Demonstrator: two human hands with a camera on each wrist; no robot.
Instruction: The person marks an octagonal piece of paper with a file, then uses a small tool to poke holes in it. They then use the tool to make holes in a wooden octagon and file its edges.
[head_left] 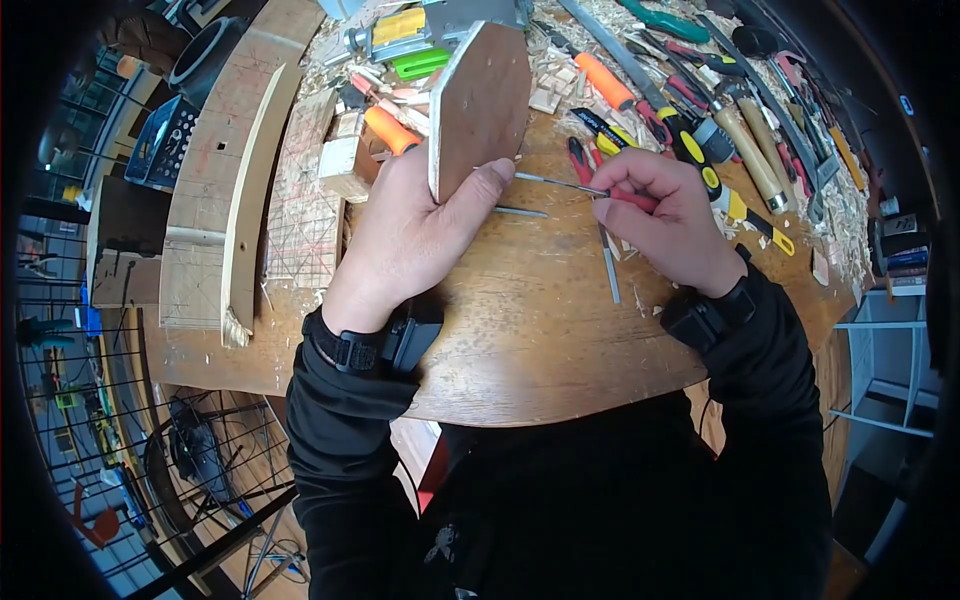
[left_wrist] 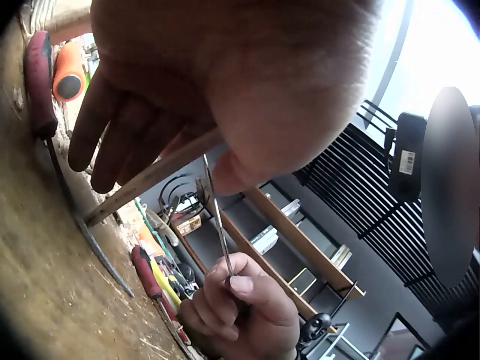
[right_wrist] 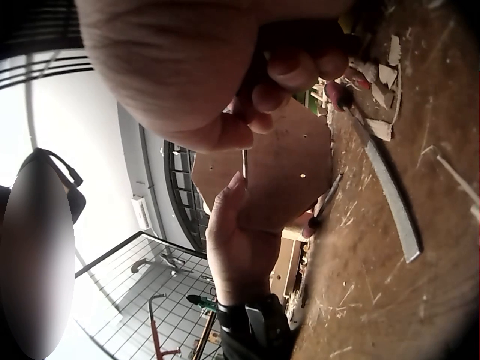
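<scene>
My left hand [head_left: 415, 230] grips an upright, many-sided plywood board [head_left: 488, 105] near its lower edge, with the thumb on the near face. Small holes dot that face, seen also in the right wrist view on the board [right_wrist: 289, 169]. Between the fingers and thumb of my right hand [head_left: 675, 220] is a slim file [head_left: 555, 183] with a red handle [head_left: 637, 201]. The file's thin shaft [left_wrist: 216, 210] reaches to the board's face, its tip right by the left thumb. Beneath the hands, a flat file [right_wrist: 394, 202] and a narrow curved file [left_wrist: 94, 240] lie on the bench.
Chisels, files and a yellow-black cutter [head_left: 760, 225] crowd the bench's right side among wood shavings. To the left lie a long curved wooden strip [head_left: 255, 190], a red-lined board [head_left: 300, 220] and a wood block [head_left: 345, 170]. A vise [head_left: 410, 30] stands at the back.
</scene>
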